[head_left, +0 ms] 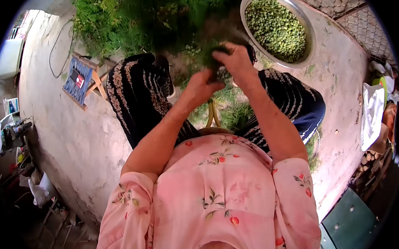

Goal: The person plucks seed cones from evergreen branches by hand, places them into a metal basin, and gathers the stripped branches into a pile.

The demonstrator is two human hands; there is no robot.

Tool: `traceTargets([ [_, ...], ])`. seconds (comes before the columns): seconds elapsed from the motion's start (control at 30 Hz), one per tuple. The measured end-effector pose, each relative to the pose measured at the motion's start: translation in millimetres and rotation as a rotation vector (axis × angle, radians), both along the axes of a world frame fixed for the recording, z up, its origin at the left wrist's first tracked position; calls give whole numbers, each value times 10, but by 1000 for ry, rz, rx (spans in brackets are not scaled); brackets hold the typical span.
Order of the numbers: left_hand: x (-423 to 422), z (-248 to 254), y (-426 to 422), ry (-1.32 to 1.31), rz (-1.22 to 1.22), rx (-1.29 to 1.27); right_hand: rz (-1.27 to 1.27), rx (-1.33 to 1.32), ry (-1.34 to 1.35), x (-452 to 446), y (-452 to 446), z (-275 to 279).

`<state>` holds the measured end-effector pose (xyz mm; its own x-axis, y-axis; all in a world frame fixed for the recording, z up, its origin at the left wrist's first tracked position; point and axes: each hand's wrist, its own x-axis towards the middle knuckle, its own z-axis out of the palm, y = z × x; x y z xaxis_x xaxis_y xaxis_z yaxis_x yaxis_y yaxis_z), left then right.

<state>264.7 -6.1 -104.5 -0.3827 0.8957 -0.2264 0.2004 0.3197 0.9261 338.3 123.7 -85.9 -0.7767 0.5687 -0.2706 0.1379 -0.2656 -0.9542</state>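
Observation:
My right hand [239, 64] is closed, with its fingertips pressed on a dark green leafy sprig [208, 56], which is blurred. Just below and to its left, my left hand [202, 86] is also closed, thumb pointing toward the right; the sprig's lower end seems to run into it, though the fingers partly hide this. Beyond both hands lies a large heap of feathery green plants [124, 19]. A wide metal bowl [310, 48] to the right of the heap holds many small green pods [275, 30].
Below my hands are the curved legs of a low seat [213, 112] and scattered green bits on the concrete floor [88, 133]. A folding stool [80, 80] with a red packet stands to the left. White bags [371, 115] and firewood [369, 165] line the right side.

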Motion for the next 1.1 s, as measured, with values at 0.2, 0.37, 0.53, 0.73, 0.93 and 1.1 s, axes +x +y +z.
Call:
traceTargets([
  [0.2,-631,711,3,-333,530,190,31,793,-181,53,202,-87],
  [0.37,-1384,905,247,-531,662,306,1394,619,-619,602,63,-897],
  [0.53,-2014,656,437,-698,640,386,966,810,-489,452,322,-1673],
  [0.73,-2027,661,533,-819,860,339,601,842,-526,-241,540,-2263],
  [0.93,-2095,743,596,-792,774,322,298,793,-869,-882,782,-2506],
  [1.1,-2101,774,609,-795,821,304,327,1064,-733,-1107,845,-2890],
])
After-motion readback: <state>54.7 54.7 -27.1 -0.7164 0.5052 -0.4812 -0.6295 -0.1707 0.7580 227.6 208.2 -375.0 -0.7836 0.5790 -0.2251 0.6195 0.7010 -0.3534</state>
